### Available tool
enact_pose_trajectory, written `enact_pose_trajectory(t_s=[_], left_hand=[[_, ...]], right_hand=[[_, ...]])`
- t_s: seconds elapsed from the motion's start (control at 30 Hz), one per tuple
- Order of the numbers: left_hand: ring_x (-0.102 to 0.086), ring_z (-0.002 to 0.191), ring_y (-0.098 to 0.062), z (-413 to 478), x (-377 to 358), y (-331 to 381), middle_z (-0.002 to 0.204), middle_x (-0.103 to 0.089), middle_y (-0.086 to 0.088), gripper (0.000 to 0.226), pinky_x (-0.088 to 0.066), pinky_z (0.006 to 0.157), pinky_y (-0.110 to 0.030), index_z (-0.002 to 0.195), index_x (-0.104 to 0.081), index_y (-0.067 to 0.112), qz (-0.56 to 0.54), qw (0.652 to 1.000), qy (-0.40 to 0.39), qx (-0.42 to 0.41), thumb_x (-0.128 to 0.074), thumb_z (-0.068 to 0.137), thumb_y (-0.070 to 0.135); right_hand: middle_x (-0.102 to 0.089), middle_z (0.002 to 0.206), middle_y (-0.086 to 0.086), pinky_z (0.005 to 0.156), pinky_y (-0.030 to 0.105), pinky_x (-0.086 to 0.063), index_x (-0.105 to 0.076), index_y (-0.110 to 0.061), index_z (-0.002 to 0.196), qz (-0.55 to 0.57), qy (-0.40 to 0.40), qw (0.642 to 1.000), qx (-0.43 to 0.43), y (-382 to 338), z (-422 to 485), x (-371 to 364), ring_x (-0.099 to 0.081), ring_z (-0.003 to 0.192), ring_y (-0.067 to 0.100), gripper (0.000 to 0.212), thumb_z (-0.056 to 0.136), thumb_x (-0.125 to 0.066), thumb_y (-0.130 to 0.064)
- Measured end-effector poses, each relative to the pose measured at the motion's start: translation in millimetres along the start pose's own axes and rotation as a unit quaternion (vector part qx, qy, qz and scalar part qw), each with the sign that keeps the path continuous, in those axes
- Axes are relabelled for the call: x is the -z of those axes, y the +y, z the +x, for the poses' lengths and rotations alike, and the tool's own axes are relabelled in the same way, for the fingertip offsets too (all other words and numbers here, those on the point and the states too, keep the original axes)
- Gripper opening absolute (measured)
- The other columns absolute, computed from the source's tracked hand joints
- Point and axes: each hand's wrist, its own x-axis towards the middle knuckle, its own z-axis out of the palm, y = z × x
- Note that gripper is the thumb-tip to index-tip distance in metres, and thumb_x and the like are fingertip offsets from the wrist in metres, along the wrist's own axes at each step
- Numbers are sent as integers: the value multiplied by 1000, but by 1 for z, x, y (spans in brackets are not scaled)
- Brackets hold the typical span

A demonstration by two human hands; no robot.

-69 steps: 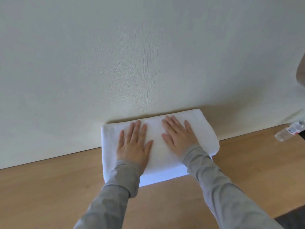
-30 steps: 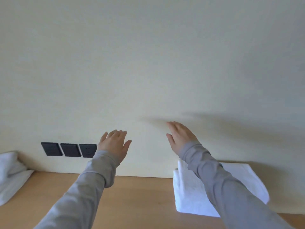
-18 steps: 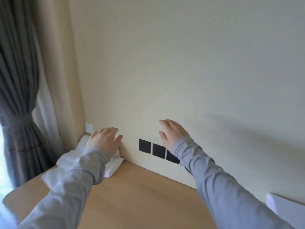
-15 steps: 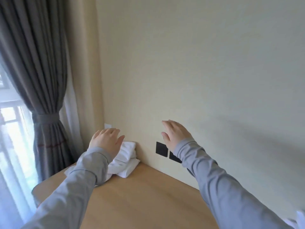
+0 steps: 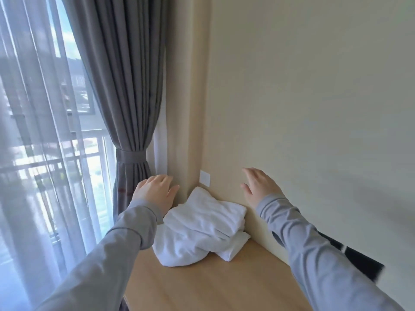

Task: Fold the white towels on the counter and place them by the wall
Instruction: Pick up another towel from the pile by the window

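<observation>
A rumpled pile of white towels lies in the far left corner of the wooden counter, against the cream wall. My left hand hovers above the pile's left side, fingers straight, holding nothing. My right hand hovers to the right of the pile, close to the wall, fingers straight and empty. Neither hand touches the towels. The folded towel from before is out of view.
A grey curtain tied back hangs left of the counter's end, with a sheer curtain and window beyond. A white wall plate sits above the pile. Black wall sockets show behind my right sleeve.
My hands lifted off the folded towel by the wall and my view swung left along the counter. The rumpled pile in the corner now lies between my raised hands.
</observation>
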Motion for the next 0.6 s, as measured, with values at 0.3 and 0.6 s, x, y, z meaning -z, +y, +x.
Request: enact_pose_trajectory(t_s=[0.3, 0.6], left_hand=[[-36, 132, -15, 87, -75, -24, 143, -43, 7, 46, -28, 105, -32, 140, -37, 22, -6, 999, -38, 3, -29, 99, 41], [-43, 127, -20, 130, -182, -45, 139, -49, 2, 44, -36, 103, -37, 137, -45, 18, -103, 987, -121, 5, -38, 98, 36]], right_hand=[[-43, 141, 8, 106, 28, -27, -33, -9, 141, 46, -32, 998, -19, 26, 73, -99, -38, 131, 22, 47, 96, -41, -22], [-42, 140, 6, 103, 30, -34, -31, -14, 141, 75, -110, 983, -127, 57, 46, -192, -40, 127, 23, 48, 97, -39, -29]])
